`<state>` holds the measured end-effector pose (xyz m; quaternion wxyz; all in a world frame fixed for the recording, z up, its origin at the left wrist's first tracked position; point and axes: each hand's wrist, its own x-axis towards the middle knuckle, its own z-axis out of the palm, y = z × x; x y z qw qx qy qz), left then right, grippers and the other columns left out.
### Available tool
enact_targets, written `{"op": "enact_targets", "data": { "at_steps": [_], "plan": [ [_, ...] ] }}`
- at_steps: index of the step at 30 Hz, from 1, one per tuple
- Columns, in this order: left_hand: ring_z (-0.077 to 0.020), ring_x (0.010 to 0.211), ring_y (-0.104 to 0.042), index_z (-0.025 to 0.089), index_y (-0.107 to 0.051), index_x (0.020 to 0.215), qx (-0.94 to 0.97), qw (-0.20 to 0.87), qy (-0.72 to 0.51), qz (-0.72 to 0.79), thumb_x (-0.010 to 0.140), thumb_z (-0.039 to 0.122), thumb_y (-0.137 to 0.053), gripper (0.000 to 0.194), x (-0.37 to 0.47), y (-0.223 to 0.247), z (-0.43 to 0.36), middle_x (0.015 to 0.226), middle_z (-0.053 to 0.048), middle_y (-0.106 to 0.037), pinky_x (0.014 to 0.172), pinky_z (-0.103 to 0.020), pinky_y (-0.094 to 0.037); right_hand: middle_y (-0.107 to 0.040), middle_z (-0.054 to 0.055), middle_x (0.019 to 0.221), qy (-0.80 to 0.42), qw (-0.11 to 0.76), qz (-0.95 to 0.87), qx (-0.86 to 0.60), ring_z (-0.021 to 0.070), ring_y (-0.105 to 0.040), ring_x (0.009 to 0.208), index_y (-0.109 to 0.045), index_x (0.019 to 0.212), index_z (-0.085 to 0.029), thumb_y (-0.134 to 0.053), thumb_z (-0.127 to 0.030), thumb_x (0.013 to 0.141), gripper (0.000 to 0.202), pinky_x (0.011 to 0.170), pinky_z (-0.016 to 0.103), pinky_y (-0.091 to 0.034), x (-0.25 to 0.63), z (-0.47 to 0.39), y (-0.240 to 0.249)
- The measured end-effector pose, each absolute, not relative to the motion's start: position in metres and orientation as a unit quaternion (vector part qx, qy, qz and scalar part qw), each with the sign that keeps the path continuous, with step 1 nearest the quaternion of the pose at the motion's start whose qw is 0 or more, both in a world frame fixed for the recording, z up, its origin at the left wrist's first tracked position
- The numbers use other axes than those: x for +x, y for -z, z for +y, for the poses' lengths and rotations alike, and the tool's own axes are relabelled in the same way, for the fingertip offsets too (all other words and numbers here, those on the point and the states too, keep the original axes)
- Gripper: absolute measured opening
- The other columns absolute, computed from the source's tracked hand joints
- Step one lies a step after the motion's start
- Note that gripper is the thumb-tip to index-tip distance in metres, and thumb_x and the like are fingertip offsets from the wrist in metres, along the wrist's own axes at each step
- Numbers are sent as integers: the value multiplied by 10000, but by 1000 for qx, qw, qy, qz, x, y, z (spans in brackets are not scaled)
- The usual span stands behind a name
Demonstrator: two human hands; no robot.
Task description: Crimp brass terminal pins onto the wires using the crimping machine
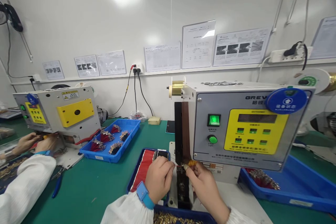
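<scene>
In the head view, your left hand (159,176), banded at the wrist by a blue strap (145,195), is at the left side of the black crimping tool (183,186). Its fingers are curled with the thumb brought in; whether they grip anything cannot be told. Your right hand (203,183) is at the tool's right side, thumb and forefinger near each other beside an orange piece (192,163); you give no clear sight of a grip there. The tool stands between your hands, left of the grey machine front (210,101), where a green switch (214,120) is lit.

Red wires (143,168) lie in a dark blue tray (133,173) just beside your left hand. Below the tool, brass-coloured terminals (170,219) fill another tray. To your right, a blue bin (301,185) holds bundled wires (262,179) with metal ends. At far left, a co-worker's hands (46,144) are at a second machine (78,112).
</scene>
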<state>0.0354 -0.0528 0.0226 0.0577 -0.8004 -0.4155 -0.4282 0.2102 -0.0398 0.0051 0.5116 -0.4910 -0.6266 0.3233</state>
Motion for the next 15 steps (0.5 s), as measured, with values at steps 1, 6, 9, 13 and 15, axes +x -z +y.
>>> {"op": "enact_targets", "data": {
  "at_steps": [1, 6, 9, 13, 15],
  "plan": [
    [-186, 768, -553, 187, -616, 928, -800, 58, 428, -416, 967, 191, -373, 246, 35, -22, -53, 811, -65, -587, 657, -298, -455, -537, -41, 537, -322, 514, -626, -490, 146, -489, 418, -477, 699, -240, -510, -453, 859, 269, 432, 265, -387, 210, -40, -6],
    [-187, 778, -558, 187, -616, 931, -799, 62, 429, -416, 965, 187, -372, 246, 35, -22, -53, 817, -67, -593, 667, -302, -466, -535, -41, 517, -321, 514, -626, -491, 160, -507, 427, -482, 704, -243, -512, -463, 855, 269, 432, 268, -385, 211, -41, -6],
    [-186, 778, -560, 188, -616, 927, -799, 63, 430, -415, 965, 185, -378, 241, 35, -22, -53, 818, -67, -596, 667, -299, -467, -536, -38, 522, -327, 510, -625, -493, 161, -510, 428, -477, 703, -245, -509, -473, 857, 277, 431, 268, -383, 211, -40, -5],
    [-185, 777, -565, 191, -618, 926, -799, 64, 430, -416, 964, 183, -389, 232, 36, -23, -53, 815, -64, -596, 668, -294, -467, -530, -43, 526, -329, 509, -625, -492, 153, -496, 417, -463, 700, -247, -502, -478, 867, 288, 432, 268, -380, 211, -39, -3],
    [-184, 771, -566, 192, -620, 925, -798, 64, 430, -418, 962, 180, -392, 231, 36, -23, -53, 811, -63, -594, 658, -290, -465, -529, -46, 522, -330, 510, -624, -492, 153, -490, 411, -467, 706, -247, -508, -480, 867, 286, 433, 270, -380, 211, -39, -4]
  ]
}}
